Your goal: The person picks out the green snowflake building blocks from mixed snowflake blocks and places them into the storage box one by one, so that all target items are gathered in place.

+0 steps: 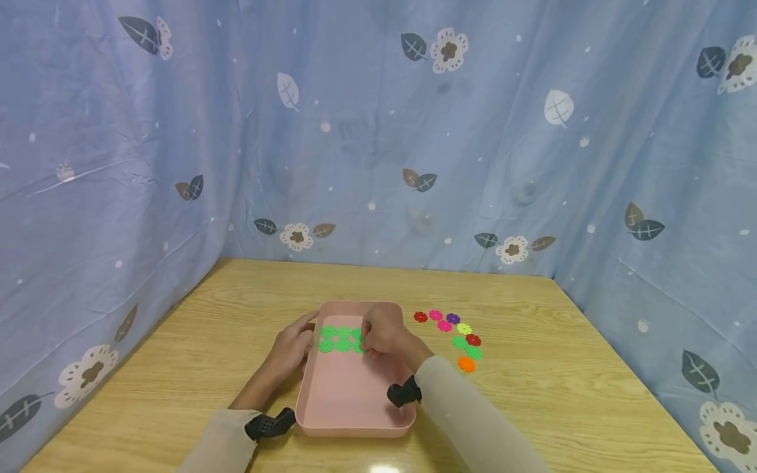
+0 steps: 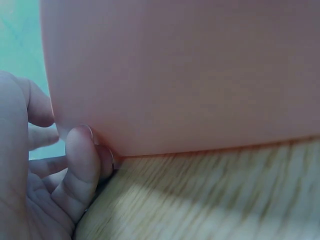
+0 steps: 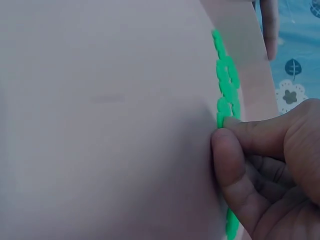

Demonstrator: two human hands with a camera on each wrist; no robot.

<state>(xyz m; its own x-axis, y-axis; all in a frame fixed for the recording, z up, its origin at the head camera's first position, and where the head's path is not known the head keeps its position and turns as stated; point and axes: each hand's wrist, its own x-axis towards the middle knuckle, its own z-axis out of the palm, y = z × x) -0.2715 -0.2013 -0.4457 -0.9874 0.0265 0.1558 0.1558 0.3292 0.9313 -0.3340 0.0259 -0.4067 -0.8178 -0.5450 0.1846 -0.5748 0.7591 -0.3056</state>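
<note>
A pink rectangular tray (image 1: 349, 394) lies on the table in front of me. Inside, toward its far end, green flower-shaped discs (image 1: 344, 345) sit in two rows. My right hand (image 1: 383, 332) reaches over them, and its thumb and forefinger pinch a green disc (image 3: 220, 120) at the end of the row in the right wrist view. At the tray's left side, my left hand (image 1: 294, 345) holds the outer wall. Its bent fingers (image 2: 80, 155) meet the pink wall low down, near the tabletop. The right hand covers part of the green rows.
Right of the tray, loose flower discs lie in a curved trail: red (image 1: 420, 317), pink (image 1: 435, 315), purple (image 1: 453, 318), yellow (image 1: 464, 328), green (image 1: 474, 353) and orange (image 1: 466, 364). A blue patterned curtain (image 1: 367, 131) surrounds the wooden table (image 1: 532, 394) at back and sides.
</note>
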